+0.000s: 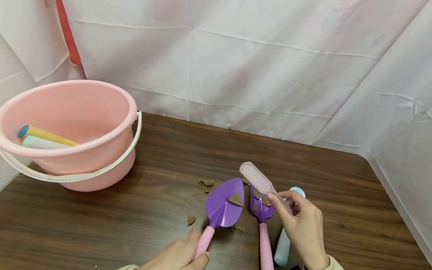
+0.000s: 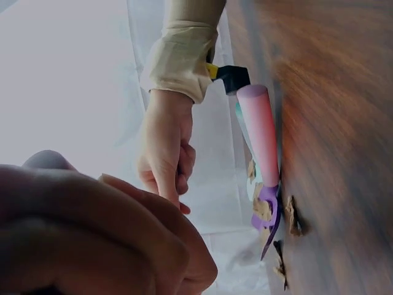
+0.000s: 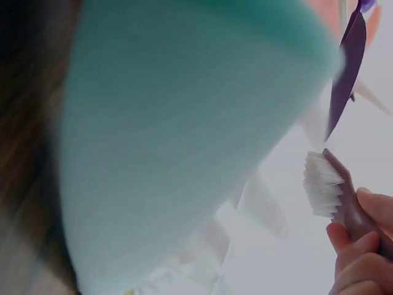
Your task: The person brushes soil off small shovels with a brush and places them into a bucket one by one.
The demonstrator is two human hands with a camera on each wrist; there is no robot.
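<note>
My left hand point(image 1: 172, 262) grips the pink handle of a garden trowel point(image 1: 217, 203). Its purple blade is raised over the table, with a brown dried leaf point(image 1: 235, 199) on it. In my right hand point(image 1: 305, 231), thumb and fingers pinch the handle of a pale pink brush point(image 1: 256, 178); its white bristles point(image 3: 322, 184) show in the right wrist view. The brush head is to the right of the trowel blade, above a second purple tool point(image 1: 266, 253) with a pink handle. That tool lies on the table, holding brown leaf pieces.
Beside the second tool lies a tool with a light blue handle point(image 1: 283, 248), partly behind my right hand. Several leaf bits point(image 1: 191, 220) are scattered on the wooden table point(image 1: 184, 149). A pink bucket point(image 1: 93, 175) at the left contains yellow and pale blue handles. White curtains surround the table.
</note>
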